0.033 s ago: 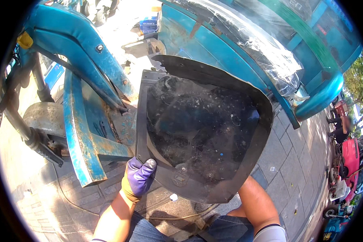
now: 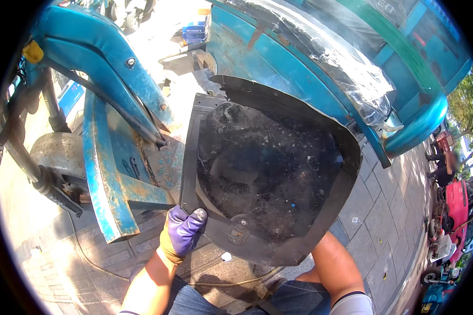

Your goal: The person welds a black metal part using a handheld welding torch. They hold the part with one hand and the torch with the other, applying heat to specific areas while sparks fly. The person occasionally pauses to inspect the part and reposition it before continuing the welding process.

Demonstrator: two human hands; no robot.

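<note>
In front of me is a large black panel with a raised, curved rim and a ragged upper left corner. Its dusty, scratched middle carries pale specks. At the panel's lower left edge, my left hand, in a purple and yellow glove, is closed on it with the thumb on the near face. My right forearm reaches up behind the lower right edge. The panel hides my right hand and its fingers.
To the left stands a rusty blue metal frame beside a wheel. A blue vehicle body with clear plastic wrap lies beyond the panel. A cable crosses the paving. A person is at the far right, near a red vehicle.
The panel has tipped slightly, its upper part moving right and a little down. My left hand has shifted slightly with it and keeps its grip.
</note>
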